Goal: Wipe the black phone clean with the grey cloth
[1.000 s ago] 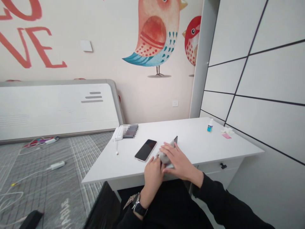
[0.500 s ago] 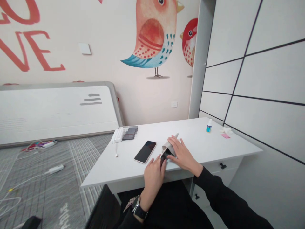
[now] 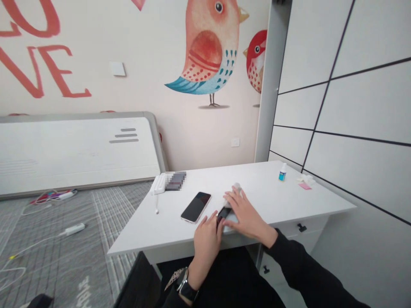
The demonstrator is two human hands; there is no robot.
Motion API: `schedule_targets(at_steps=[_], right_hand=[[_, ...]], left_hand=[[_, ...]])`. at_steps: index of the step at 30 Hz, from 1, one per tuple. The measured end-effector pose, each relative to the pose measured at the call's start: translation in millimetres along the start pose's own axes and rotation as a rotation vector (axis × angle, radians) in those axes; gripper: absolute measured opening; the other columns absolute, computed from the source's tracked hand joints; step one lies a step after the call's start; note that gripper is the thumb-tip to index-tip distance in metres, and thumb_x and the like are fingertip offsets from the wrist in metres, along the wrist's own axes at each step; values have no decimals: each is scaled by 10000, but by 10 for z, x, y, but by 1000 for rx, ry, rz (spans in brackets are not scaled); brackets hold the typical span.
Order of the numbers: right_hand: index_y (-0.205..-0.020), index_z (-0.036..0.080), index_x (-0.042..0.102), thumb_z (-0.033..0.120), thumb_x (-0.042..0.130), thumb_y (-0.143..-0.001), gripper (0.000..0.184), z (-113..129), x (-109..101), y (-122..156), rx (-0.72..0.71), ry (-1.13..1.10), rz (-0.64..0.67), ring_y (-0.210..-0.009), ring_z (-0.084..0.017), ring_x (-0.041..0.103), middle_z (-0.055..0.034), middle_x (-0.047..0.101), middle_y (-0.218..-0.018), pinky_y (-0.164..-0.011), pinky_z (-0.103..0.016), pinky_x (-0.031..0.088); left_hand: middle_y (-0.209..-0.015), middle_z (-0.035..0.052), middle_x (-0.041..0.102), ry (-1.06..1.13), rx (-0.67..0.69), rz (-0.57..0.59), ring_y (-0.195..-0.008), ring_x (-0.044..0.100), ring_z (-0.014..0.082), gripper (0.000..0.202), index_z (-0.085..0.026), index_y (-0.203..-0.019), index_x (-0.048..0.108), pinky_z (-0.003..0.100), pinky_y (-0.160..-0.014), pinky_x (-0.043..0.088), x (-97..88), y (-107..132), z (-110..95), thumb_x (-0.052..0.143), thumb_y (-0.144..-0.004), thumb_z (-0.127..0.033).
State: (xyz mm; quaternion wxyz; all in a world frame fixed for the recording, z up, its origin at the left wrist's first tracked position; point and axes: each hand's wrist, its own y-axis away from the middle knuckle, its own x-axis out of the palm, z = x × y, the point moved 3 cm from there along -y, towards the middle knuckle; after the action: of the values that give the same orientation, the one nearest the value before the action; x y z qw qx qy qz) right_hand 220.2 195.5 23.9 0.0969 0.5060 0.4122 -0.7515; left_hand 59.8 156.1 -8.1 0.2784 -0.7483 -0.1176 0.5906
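Note:
On the white desk (image 3: 154, 231), my left hand (image 3: 207, 244) pinches a slim dark device (image 3: 224, 215), probably a phone, by its near end. The device tilts low over the desktop, partly hidden by my fingers. My right hand (image 3: 247, 216) lies over a crumpled white cloth (image 3: 233, 191), pressing it against the far side of the device. A black phone (image 3: 196, 207) lies face up, a little left of my left hand and untouched. A black watch (image 3: 188, 291) sits on my left wrist.
A white block (image 3: 159, 184) and a pixelated flat item (image 3: 176, 181) sit at the desk's far left corner. A small bottle (image 3: 282, 172), tissue and a pink slip (image 3: 305, 184) lie at the right. Beyond the left edge, cables cross a grey rug (image 3: 58, 239).
The dark device has dropped from a raised tilt to low over the desk. The cloth has moved beyond it, toward the far side, under my right hand.

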Motion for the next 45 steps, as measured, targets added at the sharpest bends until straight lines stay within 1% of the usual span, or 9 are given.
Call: schedule_targets(at_steps=[4,9,12,15,20,27,32,39,45], right_hand=[[-1544,208,346,758,509,-888,871,279,13,92,-212,-117,69,-1541,-318,229,-133,419,-1582,-1261,-547,205],[-1534,165,340,693,370,-980,766,38,38,20,66,-39,-64,-1542,-350,216,-189,409,-1572,-1213,-650,225],[-1550,141,317,774,459,-897,920,137,93,22,-41,-32,-23,-1556,-375,139,-199,387,-1584,-1228,-643,199],[-1557,191,327,805,463,-869,932,168,92,17,-149,-54,40,-1543,-349,209,-166,412,-1581,-1240,-610,201],[-1517,192,396,725,349,-963,770,-162,29,-36,104,23,-50,-1536,-369,225,-174,437,-1558,-1201,-668,234],[-1563,195,320,811,468,-860,947,244,47,128,-190,-87,54,-1552,-348,175,-141,393,-1596,-1255,-590,189],[-1582,198,287,711,382,-964,809,-131,16,-21,44,20,-19,-1547,-350,201,-161,394,-1598,-1213,-653,226],[-1571,197,311,769,487,-890,907,333,66,66,-212,-132,66,-1544,-321,222,-131,397,-1602,-1267,-555,182],[-1541,157,323,669,415,-978,767,-147,86,-72,120,-43,-80,-1530,-343,253,-179,417,-1574,-1219,-633,236]], left_hand=[[-938,63,770,-16,7,74,-885,733,219,178,-193,-998,711,314,-908,520,18,0,5,597,-882,-123],[-807,66,745,-8,-7,3,-882,733,223,271,-181,-948,698,330,-919,518,-8,3,7,467,-1026,-300],[-829,51,754,-15,8,27,-838,730,211,219,-201,-947,700,322,-913,515,0,-7,8,494,-1002,-252],[-819,42,757,-22,10,71,-797,725,208,187,-210,-913,705,319,-905,516,-4,-12,-1,525,-965,-202],[-868,72,760,-6,-4,-19,-901,735,223,245,-180,-1013,699,326,-923,516,-34,0,-18,499,-1017,-322],[-943,64,772,-16,-13,50,-941,732,224,175,-201,-1023,714,325,-937,521,8,4,3,616,-887,-154],[-843,71,755,-17,-3,-6,-911,733,229,227,-186,-1008,701,328,-922,523,-12,9,-1,517,-1003,-319],[-890,59,754,-56,-4,70,-844,719,223,121,-199,-976,688,315,-858,531,39,4,28,581,-919,-199],[-803,61,731,-26,13,-7,-863,721,223,248,-190,-992,681,314,-860,523,-18,14,-2,479,-1021,-331]])
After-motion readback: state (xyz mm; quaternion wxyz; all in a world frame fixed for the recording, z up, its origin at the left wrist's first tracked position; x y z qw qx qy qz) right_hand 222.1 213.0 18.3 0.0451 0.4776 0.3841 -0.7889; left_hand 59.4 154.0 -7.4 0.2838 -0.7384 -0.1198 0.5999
